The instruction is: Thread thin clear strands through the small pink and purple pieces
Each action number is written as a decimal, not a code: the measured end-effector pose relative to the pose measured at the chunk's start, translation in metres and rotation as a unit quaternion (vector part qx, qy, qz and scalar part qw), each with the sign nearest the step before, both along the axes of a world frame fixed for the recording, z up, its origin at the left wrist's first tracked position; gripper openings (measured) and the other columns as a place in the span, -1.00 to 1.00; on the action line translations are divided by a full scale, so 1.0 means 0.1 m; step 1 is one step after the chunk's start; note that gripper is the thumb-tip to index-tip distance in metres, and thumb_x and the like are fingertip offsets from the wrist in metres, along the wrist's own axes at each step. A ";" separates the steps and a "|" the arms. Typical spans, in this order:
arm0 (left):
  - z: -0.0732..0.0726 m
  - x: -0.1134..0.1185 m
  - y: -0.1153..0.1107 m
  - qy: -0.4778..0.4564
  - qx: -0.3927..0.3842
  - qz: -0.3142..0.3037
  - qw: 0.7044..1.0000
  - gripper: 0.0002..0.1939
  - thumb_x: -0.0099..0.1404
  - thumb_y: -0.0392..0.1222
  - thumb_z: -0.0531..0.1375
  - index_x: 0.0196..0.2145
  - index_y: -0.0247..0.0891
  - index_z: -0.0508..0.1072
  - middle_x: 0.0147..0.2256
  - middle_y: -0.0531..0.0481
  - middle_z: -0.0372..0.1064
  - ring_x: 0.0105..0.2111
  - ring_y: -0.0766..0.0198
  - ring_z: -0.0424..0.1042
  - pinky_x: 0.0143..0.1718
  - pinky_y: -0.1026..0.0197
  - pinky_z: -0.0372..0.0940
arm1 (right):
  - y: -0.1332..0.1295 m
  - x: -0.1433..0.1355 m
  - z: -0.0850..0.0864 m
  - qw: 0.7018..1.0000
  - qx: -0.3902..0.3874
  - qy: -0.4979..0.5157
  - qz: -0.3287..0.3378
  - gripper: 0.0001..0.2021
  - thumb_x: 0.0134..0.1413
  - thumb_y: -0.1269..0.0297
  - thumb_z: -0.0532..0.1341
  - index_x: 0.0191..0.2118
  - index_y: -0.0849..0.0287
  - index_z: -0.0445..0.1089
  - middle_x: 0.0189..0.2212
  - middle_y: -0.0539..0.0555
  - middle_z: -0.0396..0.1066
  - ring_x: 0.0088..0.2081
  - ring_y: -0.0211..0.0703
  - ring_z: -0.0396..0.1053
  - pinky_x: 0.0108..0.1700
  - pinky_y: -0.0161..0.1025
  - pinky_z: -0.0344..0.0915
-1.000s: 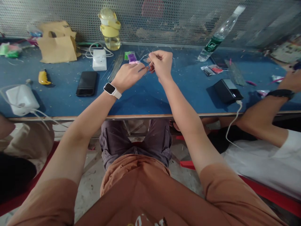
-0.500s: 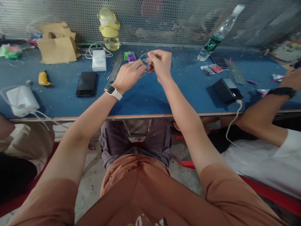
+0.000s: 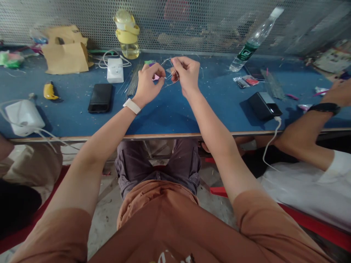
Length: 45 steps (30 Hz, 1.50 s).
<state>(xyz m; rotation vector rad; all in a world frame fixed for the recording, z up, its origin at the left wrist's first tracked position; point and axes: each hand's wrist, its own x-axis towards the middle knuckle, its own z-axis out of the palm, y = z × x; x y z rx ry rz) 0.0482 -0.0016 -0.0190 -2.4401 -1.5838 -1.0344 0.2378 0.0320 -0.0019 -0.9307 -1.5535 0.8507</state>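
Thin clear strands (image 3: pixel 170 84) form a loose loop between my hands above the blue table. My right hand (image 3: pixel 187 73) pinches the strands at their right side. To their left, my left hand (image 3: pixel 149 80) is curled, thumb and forefinger near each other at the loop's left side; what lies between these fingertips is too small to name. A bundle of thin clear strands (image 3: pixel 133 81) lies beside my left hand. Behind that hand are a green packet (image 3: pixel 148 62) and a partly hidden purple packet.
A yellow bottle (image 3: pixel 128 34), white adapter (image 3: pixel 115 70), black phone (image 3: pixel 100 98) and yellow cutter (image 3: pixel 50 91) are at left. At right stand a leaning water bottle (image 3: pixel 256 40) and a black box (image 3: pixel 264 106) with a cable. Another person's arm (image 3: pixel 309 128) rests at the far right.
My left hand has rolled over and drawn slightly left, its thumb now showing. The strand loop between the hands shows more plainly. My right hand has barely moved.
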 end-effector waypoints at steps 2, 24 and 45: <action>0.01 0.00 0.00 -0.015 -0.002 0.014 1.000 -0.74 0.80 0.06 0.07 0.01 0.00 0.52 0.02 0.06 0.68 0.04 0.09 0.33 0.24 -0.18 0.20 | -0.04 -0.02 0.03 0.999 -0.041 0.010 -0.013 -0.18 -0.10 -0.80 0.39 -0.14 -0.12 0.56 -0.37 0.09 0.58 -0.22 0.12 0.69 -0.29 0.00 0.62; -0.06 -0.11 0.18 -0.125 0.011 -0.006 0.992 -0.92 0.60 -0.13 0.30 -0.10 0.00 0.63 -0.05 0.07 0.72 -0.10 0.13 0.48 0.19 -0.17 0.37 | 0.00 0.00 0.03 0.994 -0.077 0.072 0.005 -0.38 0.06 -0.51 0.58 -0.17 -0.07 0.56 -0.20 0.07 0.71 -0.04 0.07 0.77 0.06 0.00 0.76; -0.06 -0.18 0.14 -0.083 0.042 -0.015 0.996 -0.85 0.64 0.05 0.31 -0.07 0.05 0.67 -0.10 -0.10 0.70 0.14 -0.18 0.54 0.32 -0.33 0.36 | 0.28 0.01 -0.25 0.999 0.005 0.015 0.038 -0.30 0.08 -0.56 0.55 -0.05 -0.01 0.62 -0.20 0.12 0.70 0.06 0.26 0.79 0.25 0.29 0.75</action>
